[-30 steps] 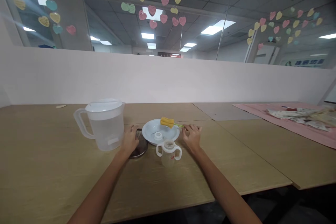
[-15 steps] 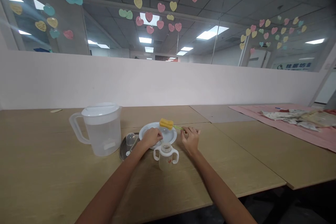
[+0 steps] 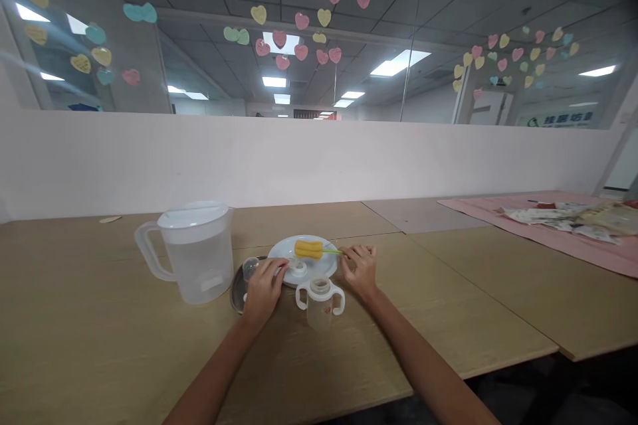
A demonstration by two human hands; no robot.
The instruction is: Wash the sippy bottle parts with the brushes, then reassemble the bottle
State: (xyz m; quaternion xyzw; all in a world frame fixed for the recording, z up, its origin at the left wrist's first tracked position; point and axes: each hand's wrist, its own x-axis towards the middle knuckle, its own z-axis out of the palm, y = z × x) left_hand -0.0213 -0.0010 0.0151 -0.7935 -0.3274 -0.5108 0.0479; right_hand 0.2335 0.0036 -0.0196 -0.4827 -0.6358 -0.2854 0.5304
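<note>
My right hand [image 3: 359, 269] pinches the green handle of a bottle brush with a yellow sponge head [image 3: 309, 250], held over a white plate [image 3: 323, 269]. My left hand [image 3: 266, 289] is at the plate's left rim, its fingertips drawn together; whatever they hold, if anything, is hidden. Beside those fingertips, a white bottle collar with a clear nipple [image 3: 299, 268] lies on the plate. In front of the plate an uncapped baby bottle [image 3: 319, 305] with two white handles stands upright. Partly behind my left hand sits a round metal tray [image 3: 236, 289] with a small clear cup [image 3: 250, 268].
A large lidded clear pitcher [image 3: 202, 255] stands on the wooden table [image 3: 100, 332] to the left. At the far right a pink cloth [image 3: 478, 209] bears papers and packets [image 3: 563, 218]. A white wall [image 3: 319, 159] with windows above borders the table's back.
My left hand has moved left and nearer me, from over the plate to its rim, uncovering the collar. The brush head has dipped slightly lower and left over the plate.
</note>
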